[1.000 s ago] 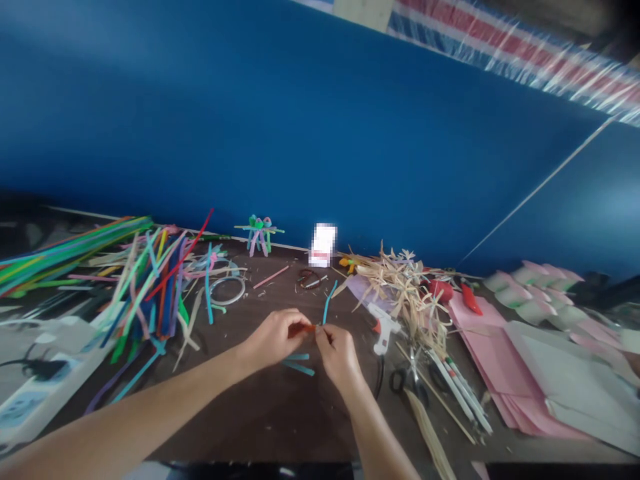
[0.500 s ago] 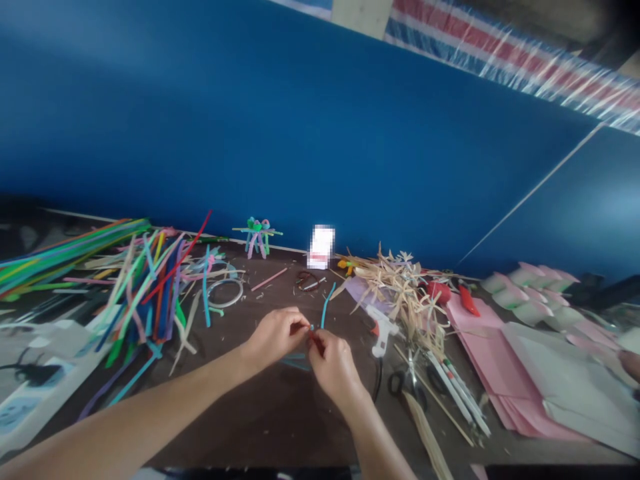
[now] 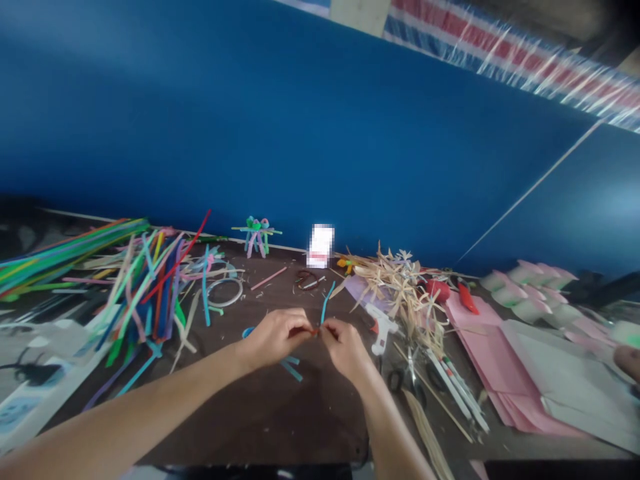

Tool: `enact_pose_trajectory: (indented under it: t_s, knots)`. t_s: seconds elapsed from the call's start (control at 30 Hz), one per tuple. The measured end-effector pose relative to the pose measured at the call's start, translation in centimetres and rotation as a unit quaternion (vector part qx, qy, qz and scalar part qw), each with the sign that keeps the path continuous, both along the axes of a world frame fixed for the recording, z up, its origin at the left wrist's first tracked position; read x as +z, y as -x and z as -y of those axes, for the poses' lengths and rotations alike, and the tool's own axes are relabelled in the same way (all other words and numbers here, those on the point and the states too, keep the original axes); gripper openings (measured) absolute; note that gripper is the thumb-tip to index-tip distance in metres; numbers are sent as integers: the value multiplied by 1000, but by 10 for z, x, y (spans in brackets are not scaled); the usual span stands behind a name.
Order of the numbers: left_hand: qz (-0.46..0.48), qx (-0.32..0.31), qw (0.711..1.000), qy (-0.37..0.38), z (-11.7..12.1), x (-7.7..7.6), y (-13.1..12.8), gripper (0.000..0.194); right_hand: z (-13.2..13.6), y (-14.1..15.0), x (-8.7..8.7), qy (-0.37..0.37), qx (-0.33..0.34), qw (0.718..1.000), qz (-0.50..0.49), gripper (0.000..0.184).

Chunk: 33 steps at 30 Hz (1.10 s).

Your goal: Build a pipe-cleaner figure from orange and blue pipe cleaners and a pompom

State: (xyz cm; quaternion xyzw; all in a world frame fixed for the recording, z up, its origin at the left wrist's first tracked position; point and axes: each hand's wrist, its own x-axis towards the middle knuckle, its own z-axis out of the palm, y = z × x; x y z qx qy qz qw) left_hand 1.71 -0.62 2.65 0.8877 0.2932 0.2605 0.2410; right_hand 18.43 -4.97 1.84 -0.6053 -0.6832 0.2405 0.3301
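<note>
Red-orange pipe cleaner (image 3: 315, 331) sits pinched between your hands, above the dark brown worktop (image 3: 265, 417), with only a short stretch showing. Your left hand (image 3: 275, 340) is closed around one side of it, and your right hand (image 3: 345, 350) grips the other, the fingertips of both almost meeting. You can't tell from this view how much of the piece lies hidden inside your fingers. With so little showing, a tight pinch right at the fingertips gives you the most control, and lifting your wrists clear of the worktop leaves you room to work.

Short blue strips (image 3: 291, 368) lie just below your hands, a curled blue strip (image 3: 248, 332) lies just beside your left hand, and a thin blue pipe cleaner (image 3: 327, 303) lies just beyond them. To your right are a white hot glue gun (image 3: 381, 328), black-handled scissors (image 3: 407, 378) and stacked pink paper sheets (image 3: 480, 350). To your left, a heap of multicoloured pipe cleaners (image 3: 150, 287) spreads toward a white power strip (image 3: 30, 393) at the worktop's left edge. Along the far edge, a dried straw bundle (image 3: 400, 287) and a small pipe-cleaner figure (image 3: 257, 237) stand before the blue wall (image 3: 300, 133). A co-worker's hand (image 3: 627, 363) enters at the right.
</note>
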Motion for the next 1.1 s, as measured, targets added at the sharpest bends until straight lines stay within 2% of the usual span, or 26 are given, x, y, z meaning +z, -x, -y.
enact_pose_trajectory:
  t_s: [0.13, 0.27, 0.4, 0.57, 0.67, 0.73, 0.87, 0.97, 1.1]
  knots:
    - [40, 54, 997, 38, 0, -7, -2, 17, 5, 6, -4, 11, 14, 1000, 14, 25]
    - [6, 78, 997, -1, 0, -9, -2, 18, 12, 13, -3, 1, 26, 999, 44, 21]
    - [-44, 52, 996, -64, 2, -6, 0, 23, 15, 14, 0, -12, 35, 997, 69, 19]
    - [-106, 25, 984, -138, 3, -2, 1, 22, 15, 9, 4, -17, 9, 997, 74, 21]
    - [-102, -5, 984, -148, 2, -1, 1, 19, 12, 5, 6, -19, -4, 998, 58, 21]
    - [-81, -36, 989, -122, 0, 0, 2, 19, 10, 2, 5, -9, 6, 1000, 24, 21]
    - [-10, -67, 998, -4, -2, 3, 3, 20, 2, -1, -1, 25, 28, 996, -78, 24]
    - [47, -44, 995, 70, -1, 1, 2, 20, -2, 0, -6, 56, 29, 988, -144, 27]
    - [97, 8, 988, 119, -1, -8, 1, 18, -2, 8, -14, 106, 10, 972, -208, 32]
